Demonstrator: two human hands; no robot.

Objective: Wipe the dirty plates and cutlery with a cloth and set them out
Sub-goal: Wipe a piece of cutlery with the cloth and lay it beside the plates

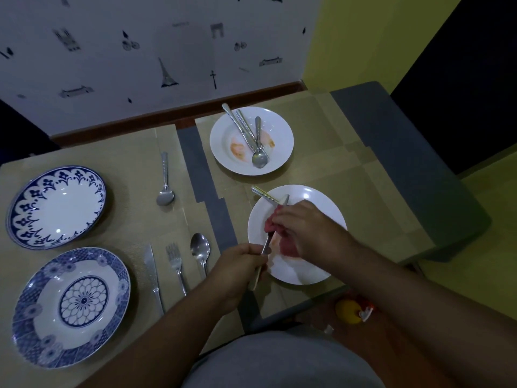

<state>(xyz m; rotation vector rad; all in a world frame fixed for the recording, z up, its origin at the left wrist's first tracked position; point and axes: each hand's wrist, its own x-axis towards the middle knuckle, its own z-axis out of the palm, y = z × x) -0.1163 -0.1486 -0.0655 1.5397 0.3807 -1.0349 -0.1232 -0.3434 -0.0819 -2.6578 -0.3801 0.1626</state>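
My left hand (pixel 237 264) grips the handle of a piece of cutlery (pixel 261 261) over the near white plate (pixel 321 203); its working end is hidden in a red cloth (pixel 285 245). My right hand (pixel 305 228) pinches that cloth around it. More cutlery (pixel 268 197) rests on this plate's far rim. The far white plate (pixel 279 127), smeared orange, holds a spoon (pixel 258 152) and two other pieces. On the left lie two blue-patterned plates (pixel 56 207) (pixel 71 306), a spoon (pixel 165 183), and a knife (pixel 152 273), fork (pixel 174 264) and spoon (pixel 200 250).
Tan placemats (pixel 134 163) cover the table, with grey table (pixel 195 163) showing between them. A patterned wall (pixel 140 51) runs along the far edge. A grey chair (pixel 405 163) stands to the right. A yellow object (pixel 348 310) lies on the floor.
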